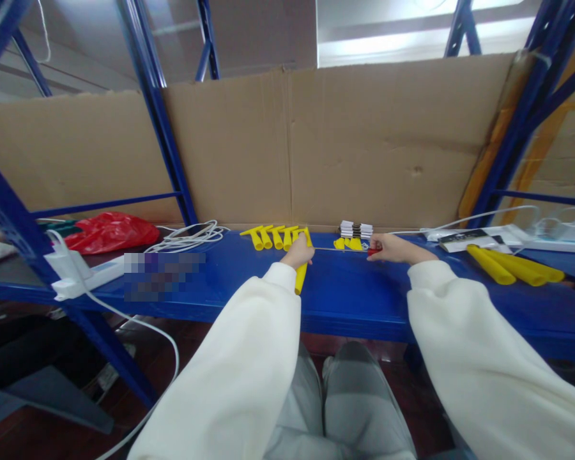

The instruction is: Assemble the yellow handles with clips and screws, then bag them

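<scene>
My left hand is closed around a yellow tubular plastic piece; its long tube points toward me below the fist, and its head shows above the fingers. My right hand grips the red handle of a screwdriver. The thin shaft runs left, level with the blue shelf, toward the head of the yellow piece. Whether the tip touches it is hidden. Left of my left hand, several similar yellow pieces lie in a row. Small yellow parts lie between my hands, behind the shaft.
Behind the small parts stands a stack of white-and-black packets. Yellow tubes lie at right by a white power strip. Coiled white cable, a red plastic bag and another power strip are at left. Cardboard walls the back.
</scene>
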Tool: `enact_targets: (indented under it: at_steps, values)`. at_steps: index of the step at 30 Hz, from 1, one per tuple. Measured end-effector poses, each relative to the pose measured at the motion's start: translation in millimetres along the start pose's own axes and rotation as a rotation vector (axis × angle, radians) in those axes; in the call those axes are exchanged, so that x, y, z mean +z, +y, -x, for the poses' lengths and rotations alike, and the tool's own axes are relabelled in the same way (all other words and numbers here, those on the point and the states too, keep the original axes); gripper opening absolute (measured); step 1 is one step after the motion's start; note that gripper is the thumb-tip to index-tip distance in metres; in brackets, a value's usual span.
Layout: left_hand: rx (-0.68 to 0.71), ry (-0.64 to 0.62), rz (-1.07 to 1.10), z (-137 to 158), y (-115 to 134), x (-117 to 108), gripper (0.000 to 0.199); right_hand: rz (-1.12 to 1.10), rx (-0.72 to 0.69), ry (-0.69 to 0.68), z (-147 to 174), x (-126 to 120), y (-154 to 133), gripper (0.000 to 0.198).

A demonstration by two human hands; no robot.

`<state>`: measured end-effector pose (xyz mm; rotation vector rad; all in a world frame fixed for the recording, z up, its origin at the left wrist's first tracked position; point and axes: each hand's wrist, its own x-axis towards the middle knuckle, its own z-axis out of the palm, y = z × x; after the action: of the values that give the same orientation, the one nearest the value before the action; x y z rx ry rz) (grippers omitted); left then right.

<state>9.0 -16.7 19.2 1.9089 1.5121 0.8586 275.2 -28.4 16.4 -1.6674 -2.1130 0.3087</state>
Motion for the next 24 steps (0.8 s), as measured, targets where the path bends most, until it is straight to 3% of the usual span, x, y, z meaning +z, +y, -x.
enact_targets:
  at_steps: [8,16,24]
  values:
    - [-0.014,0.011,-0.021,-1.9,-1.4,1.0,0.022,-0.007,-0.033,-0.156,7.6,-7.8,-7.5,0.04]
    - [-0.006,0.0,-0.011,-4.9,-7.9,-0.5,0.035,0.033,0.022,-0.005,0.8,3.9,1.5,0.035]
    - [-0.021,0.017,0.02,-5.8,-10.0,-0.4,0.042,0.071,-0.034,-0.054,5.7,-1.9,-5.0,0.034]
